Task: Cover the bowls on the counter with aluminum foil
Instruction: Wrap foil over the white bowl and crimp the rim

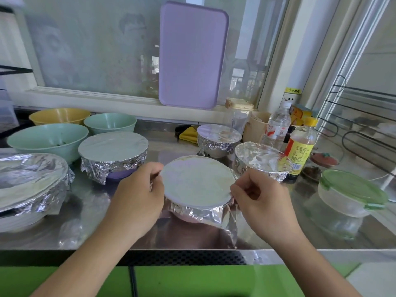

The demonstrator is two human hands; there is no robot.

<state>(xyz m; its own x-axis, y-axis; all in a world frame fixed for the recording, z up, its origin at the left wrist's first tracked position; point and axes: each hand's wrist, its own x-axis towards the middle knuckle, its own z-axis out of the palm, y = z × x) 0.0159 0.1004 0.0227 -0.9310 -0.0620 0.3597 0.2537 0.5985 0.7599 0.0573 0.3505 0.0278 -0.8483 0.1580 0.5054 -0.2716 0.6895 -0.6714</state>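
1. Near the front edge of the table, the left hand is curled against the left side of a foil sheet stretched over a pink bowl, fingers bent round the rim and pressing the foil down.
2. Opposite it, the right hand pinches the foil's crimped edge at the bowl's right side between thumb and curled fingers.
3. A loose flap of foil hangs from the bowl's front right towards the table edge, not yet tucked.
4. Four more foil-covered bowls stand around it: one behind left, one at the left edge, two behind right.
5. Three bowls at the back left are uncovered: two green, one yellow.
6. Risk, as I judge it: pulling the pinch too hard could tear the thin foil, or tip this light bowl off the near edge.
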